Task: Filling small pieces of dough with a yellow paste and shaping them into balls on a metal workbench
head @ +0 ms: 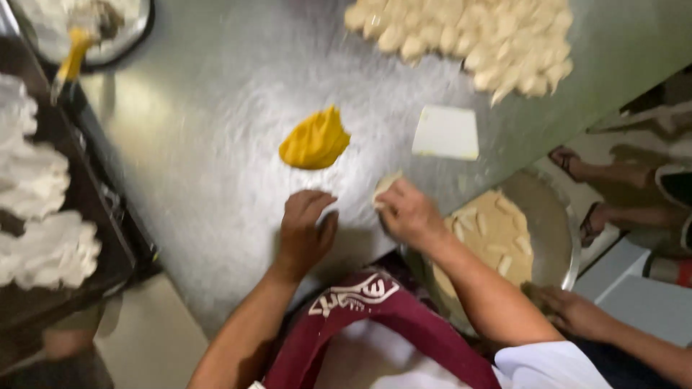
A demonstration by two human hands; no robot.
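Near the tabletop's front edge, a dough piece is pinched by the right hand while the left hand lies pressed flat and empty, so shaping seems underway and firm, even rolling pressure is judged needed next.

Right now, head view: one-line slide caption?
Left hand flat on floured steel table, right hand pressing a dough piece, beside a yellow lump and white scraper.

Floured steel table over pale floor, dim light

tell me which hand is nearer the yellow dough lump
Left. The left hand lies palm down just below the yellow dough lump; the right hand is farther off to its lower right, on a pale dough piece.
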